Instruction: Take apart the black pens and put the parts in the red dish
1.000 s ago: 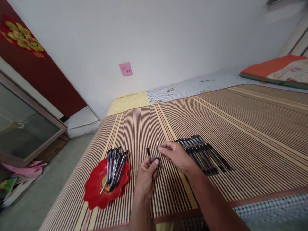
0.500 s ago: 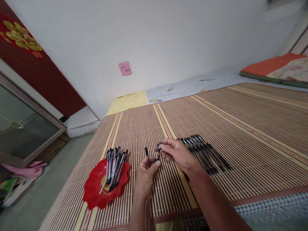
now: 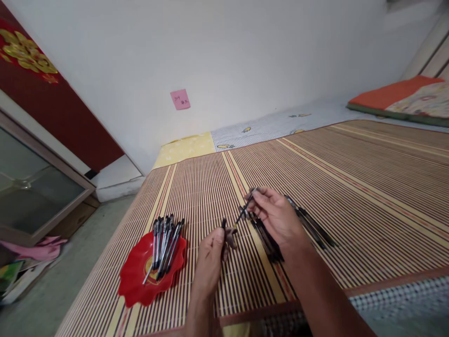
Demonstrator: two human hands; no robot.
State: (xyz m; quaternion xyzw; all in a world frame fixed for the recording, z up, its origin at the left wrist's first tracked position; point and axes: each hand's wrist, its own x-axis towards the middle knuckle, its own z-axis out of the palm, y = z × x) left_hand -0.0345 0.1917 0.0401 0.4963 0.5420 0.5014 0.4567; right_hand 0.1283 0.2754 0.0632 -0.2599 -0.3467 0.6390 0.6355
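My left hand (image 3: pixel 212 248) is closed on a black pen part (image 3: pixel 223 223), its dark end standing up above the thumb; the rest is hidden in the fingers. My right hand (image 3: pixel 277 215) pinches a thin dark pen refill (image 3: pixel 244 209) near its upper end. The refill slants down to the left, and its yellowish lower tip is close to my left fingertips; whether they touch I cannot tell. Beneath and beside my right hand lie several black pens (image 3: pixel 264 238), partly covered by it. More dark pens (image 3: pixel 317 227) lie to the right of the wrist.
Left of my hands, a red scalloped plate (image 3: pixel 135 281) holds several clear pens with black caps (image 3: pixel 164 243) and a thin white stick. Everything rests on a striped bamboo mat (image 3: pixel 196 187) over a bed. A pink note (image 3: pixel 180 99) is stuck on the wall behind.
My right hand has moved right and up, away from my left hand, with the thin refill in its fingers. My left hand has turned slightly and holds the black part more upright.
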